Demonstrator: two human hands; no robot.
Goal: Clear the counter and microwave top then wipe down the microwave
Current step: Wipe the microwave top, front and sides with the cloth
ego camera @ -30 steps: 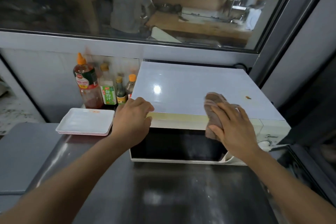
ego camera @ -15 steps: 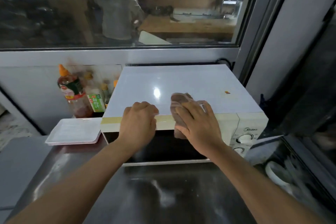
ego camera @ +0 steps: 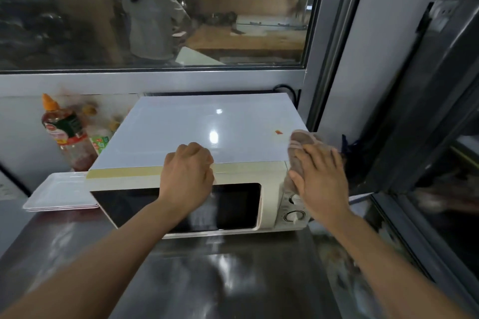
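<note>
Left hand (ego camera: 187, 176) rests on the microwave's (ego camera: 207, 137) front top edge, about mid-width, fingers curled under in a loose fist, holding nothing. Right hand (ego camera: 320, 179) sits at the microwave's front right corner, fingers straight and spread, pressing a brown cloth (ego camera: 300, 144) flat against it. Cloth drapes over that corner: part on the top panel, part hanging down over the control panel above the two knobs (ego camera: 294, 211). Microwave door closed, dark glass; yellowed tape strip along its front top edge. Small orange sticker on the top near the cloth. Microwave stands on the steel surface (ego camera: 207, 280), back against the window wall. Left of the microwave: stack of white rectangular plates (ego camera: 58, 193) just beside it; behind them, sauce bottles (ego camera: 64, 132), blurred.
</note>
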